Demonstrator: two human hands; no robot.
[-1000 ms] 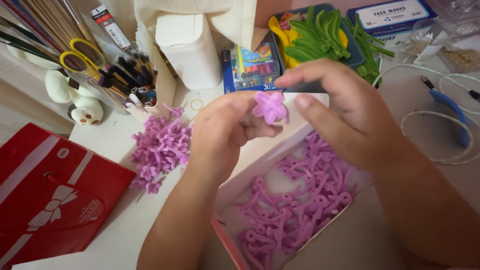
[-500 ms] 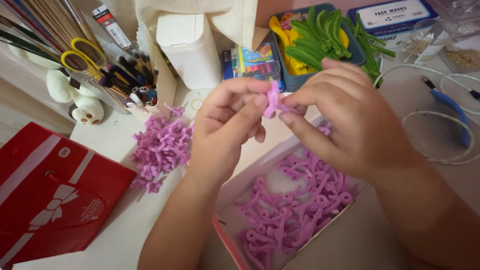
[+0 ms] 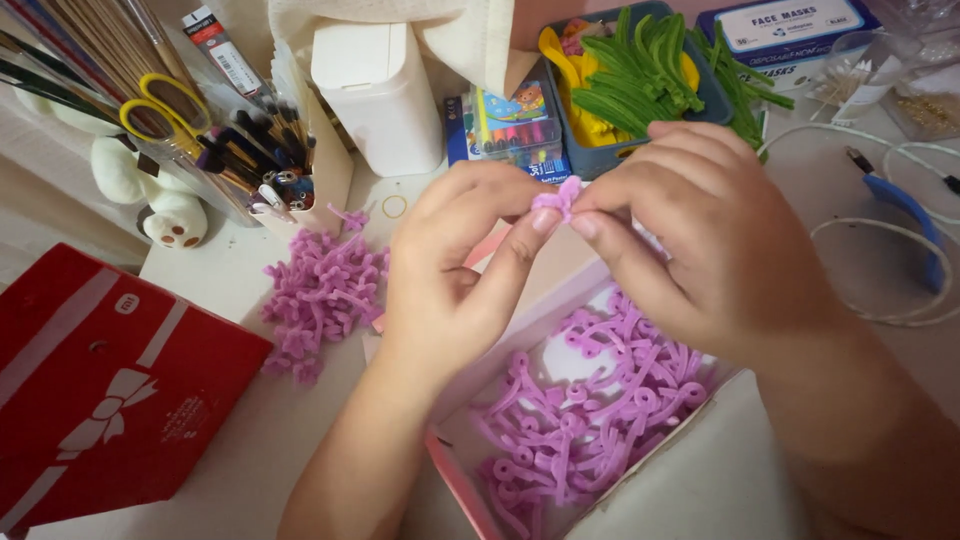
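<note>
Since the earlier frame, both hands have drawn slightly lower and closer over the box. From the head view, the left hand [image 3: 455, 270] and right hand [image 3: 710, 240] each pinch the small purple fuzzy pipe-cleaner piece [image 3: 558, 198] between fingertips, above the pink-edged cardboard box [image 3: 455, 478] of purple curled pieces. Nearby on the white counter [image 3: 240, 440] lies a heap of purple pipe-cleaner flowers [image 3: 320, 295].

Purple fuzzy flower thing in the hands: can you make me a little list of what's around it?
held piece: small purple fuzzy pipe-cleaner flower
left hand: pinches it
right hand: pinches it too
below hands: pink cardboard box of curled purple pipe-cleaner pieces
left of hands: pile of finished purple flowers
far left: red gift box with white bow print
behind: blue tray of green pipe cleaners
</note>
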